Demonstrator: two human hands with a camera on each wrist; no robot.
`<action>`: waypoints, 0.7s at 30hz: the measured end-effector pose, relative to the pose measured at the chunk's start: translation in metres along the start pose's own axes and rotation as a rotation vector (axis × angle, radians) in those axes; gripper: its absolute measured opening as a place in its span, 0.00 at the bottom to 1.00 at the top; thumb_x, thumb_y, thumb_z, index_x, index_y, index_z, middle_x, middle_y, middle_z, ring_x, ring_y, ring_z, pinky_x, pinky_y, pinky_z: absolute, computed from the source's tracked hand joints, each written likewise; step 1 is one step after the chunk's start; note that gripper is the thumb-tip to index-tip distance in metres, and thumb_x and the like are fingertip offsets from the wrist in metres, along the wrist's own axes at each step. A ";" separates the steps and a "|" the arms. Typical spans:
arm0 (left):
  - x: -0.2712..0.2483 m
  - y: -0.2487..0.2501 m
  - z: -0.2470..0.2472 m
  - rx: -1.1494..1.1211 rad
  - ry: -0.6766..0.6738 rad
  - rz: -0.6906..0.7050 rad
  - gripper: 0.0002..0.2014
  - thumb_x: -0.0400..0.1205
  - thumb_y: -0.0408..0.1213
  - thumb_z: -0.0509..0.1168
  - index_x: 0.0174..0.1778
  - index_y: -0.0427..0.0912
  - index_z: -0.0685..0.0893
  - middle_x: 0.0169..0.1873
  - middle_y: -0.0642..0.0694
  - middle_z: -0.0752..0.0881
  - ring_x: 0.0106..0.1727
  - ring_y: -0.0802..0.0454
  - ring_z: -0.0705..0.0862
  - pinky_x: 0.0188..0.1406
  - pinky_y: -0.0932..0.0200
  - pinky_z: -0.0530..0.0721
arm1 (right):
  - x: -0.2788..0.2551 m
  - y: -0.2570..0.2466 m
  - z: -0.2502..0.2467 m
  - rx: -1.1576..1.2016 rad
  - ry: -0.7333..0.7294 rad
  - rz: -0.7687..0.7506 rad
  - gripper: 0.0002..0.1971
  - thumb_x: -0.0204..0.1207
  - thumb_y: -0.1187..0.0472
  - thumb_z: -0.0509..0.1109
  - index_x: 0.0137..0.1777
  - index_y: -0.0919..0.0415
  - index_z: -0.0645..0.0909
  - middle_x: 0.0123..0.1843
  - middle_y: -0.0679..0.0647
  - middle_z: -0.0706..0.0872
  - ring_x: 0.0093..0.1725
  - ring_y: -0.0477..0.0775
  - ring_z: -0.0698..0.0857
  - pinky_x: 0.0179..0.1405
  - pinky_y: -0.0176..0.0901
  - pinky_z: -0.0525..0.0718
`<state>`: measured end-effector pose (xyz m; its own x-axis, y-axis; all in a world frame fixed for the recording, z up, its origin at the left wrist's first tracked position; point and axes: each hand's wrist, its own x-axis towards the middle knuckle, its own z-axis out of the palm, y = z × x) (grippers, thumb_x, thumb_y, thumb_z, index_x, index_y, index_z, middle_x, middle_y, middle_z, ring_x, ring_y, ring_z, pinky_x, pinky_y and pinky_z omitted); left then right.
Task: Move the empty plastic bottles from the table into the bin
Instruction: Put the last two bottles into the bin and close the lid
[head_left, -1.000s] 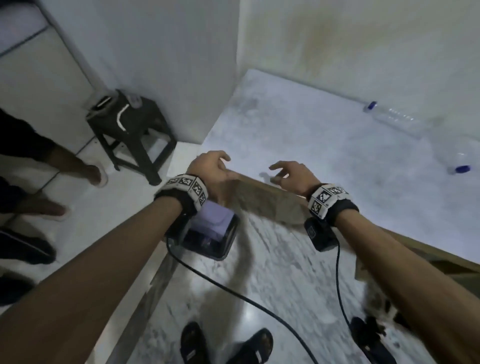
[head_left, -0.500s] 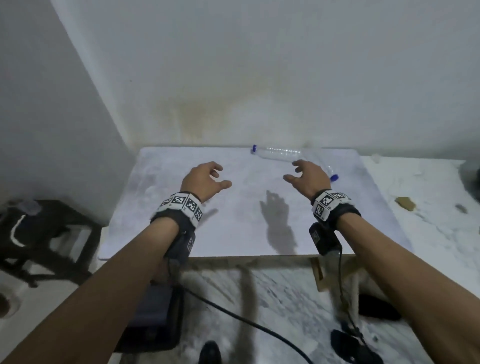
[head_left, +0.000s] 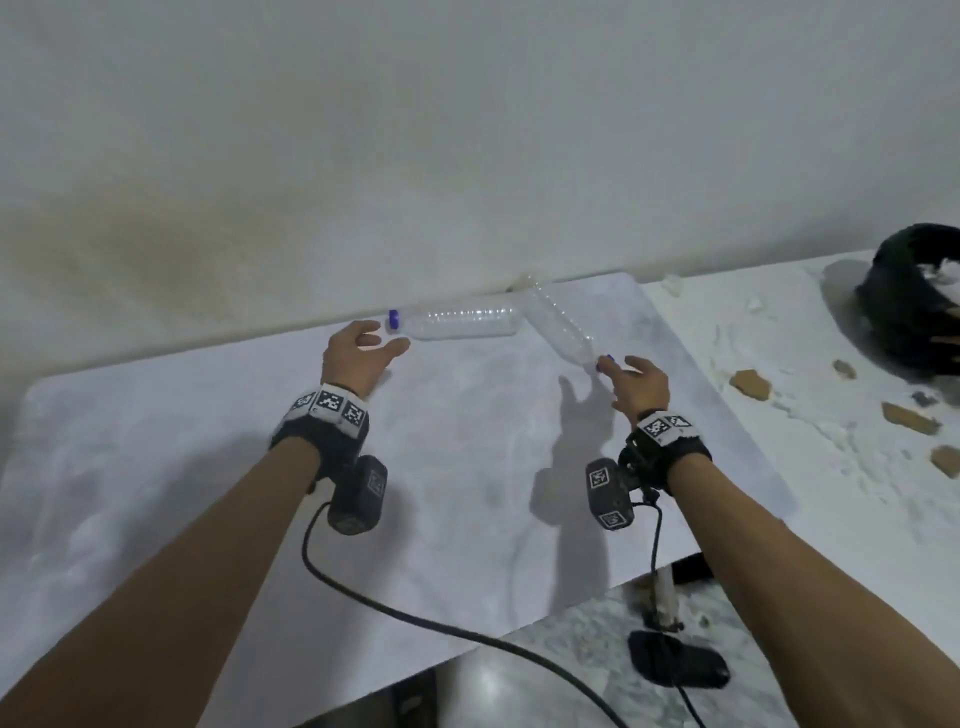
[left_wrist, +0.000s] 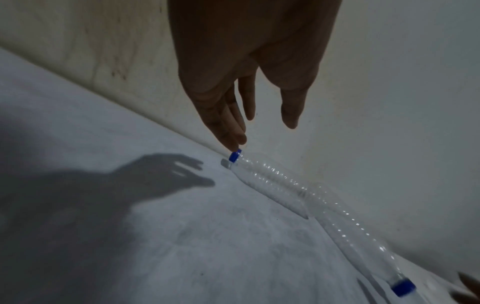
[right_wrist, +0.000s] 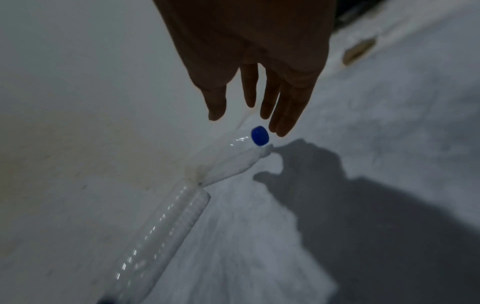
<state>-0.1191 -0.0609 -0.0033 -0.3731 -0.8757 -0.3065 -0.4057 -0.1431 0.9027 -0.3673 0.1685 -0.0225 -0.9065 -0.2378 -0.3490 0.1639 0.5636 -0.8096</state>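
Two clear empty bottles with blue caps lie on the white table (head_left: 156, 467) along the far wall. The left bottle (head_left: 462, 323) (left_wrist: 270, 185) (right_wrist: 161, 236) lies level, cap to the left. The right bottle (head_left: 558, 330) (left_wrist: 358, 236) (right_wrist: 233, 160) lies slanted, its cap (right_wrist: 259, 135) toward me. My left hand (head_left: 371, 345) (left_wrist: 262, 133) is open, its fingertips right at the left bottle's cap (left_wrist: 235, 155); I cannot tell if they touch. My right hand (head_left: 618, 369) (right_wrist: 246, 123) is open just above the right bottle's cap, holding nothing.
A black rounded bag-like object (head_left: 904, 301) sits on the floor at the far right, beyond the table's right edge. Brown chipped patches (head_left: 750, 384) mark the white floor there. A table leg (head_left: 665, 597) and a dark sandal (head_left: 675, 660) are below the near right corner.
The view has swung from the floor, stool and dark container at the left up to the table. Both hands have reached forward across the table to the two bottle caps.
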 end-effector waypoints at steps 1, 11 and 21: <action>0.015 -0.002 0.006 -0.059 0.007 -0.052 0.26 0.72 0.40 0.77 0.66 0.40 0.80 0.55 0.41 0.85 0.48 0.45 0.84 0.47 0.53 0.88 | 0.015 0.007 0.007 0.070 0.006 0.066 0.39 0.61 0.42 0.79 0.71 0.58 0.77 0.66 0.61 0.85 0.62 0.63 0.85 0.64 0.60 0.84; 0.115 -0.027 0.053 -0.289 -0.009 -0.257 0.37 0.75 0.45 0.74 0.77 0.34 0.67 0.64 0.27 0.82 0.31 0.52 0.75 0.52 0.36 0.86 | 0.062 0.018 0.047 0.198 0.101 0.198 0.27 0.77 0.45 0.68 0.68 0.64 0.79 0.52 0.61 0.88 0.32 0.54 0.86 0.44 0.47 0.89; 0.128 -0.023 0.064 -0.283 -0.101 -0.256 0.08 0.79 0.39 0.71 0.47 0.38 0.81 0.36 0.41 0.83 0.33 0.52 0.84 0.27 0.54 0.86 | 0.062 0.017 0.051 0.343 0.087 0.180 0.16 0.77 0.61 0.74 0.60 0.69 0.81 0.38 0.59 0.86 0.33 0.56 0.86 0.43 0.50 0.90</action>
<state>-0.2105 -0.1404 -0.0829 -0.3759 -0.7470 -0.5483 -0.2555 -0.4852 0.8362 -0.4010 0.1227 -0.0821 -0.8785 -0.0834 -0.4704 0.4303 0.2894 -0.8550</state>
